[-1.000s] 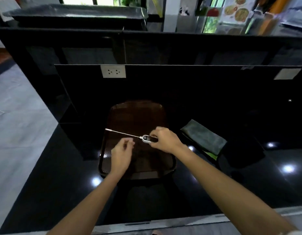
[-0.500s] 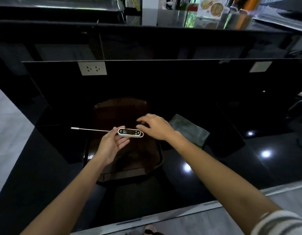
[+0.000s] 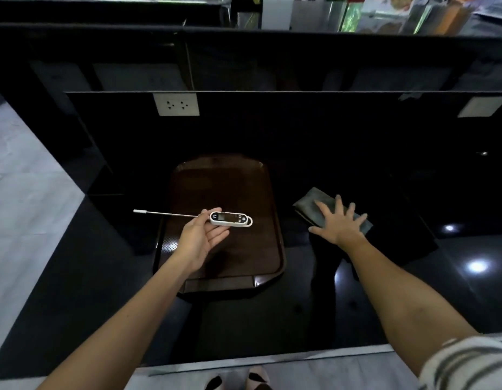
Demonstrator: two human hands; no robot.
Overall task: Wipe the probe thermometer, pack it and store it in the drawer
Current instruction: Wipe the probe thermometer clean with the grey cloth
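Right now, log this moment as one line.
left hand: holds white probe thermometer over brown tray | right hand: spread on grey folded cloth

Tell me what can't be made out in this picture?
- Thermometer display: too small to read, head view.
- Cloth: near part hidden under the right hand; whether the fingers press it is unclear.
- Dark thing right of the cloth: lost against the black counter.
- Drawer: none in view.
- Left hand grip: thumb partly hidden behind the thermometer.
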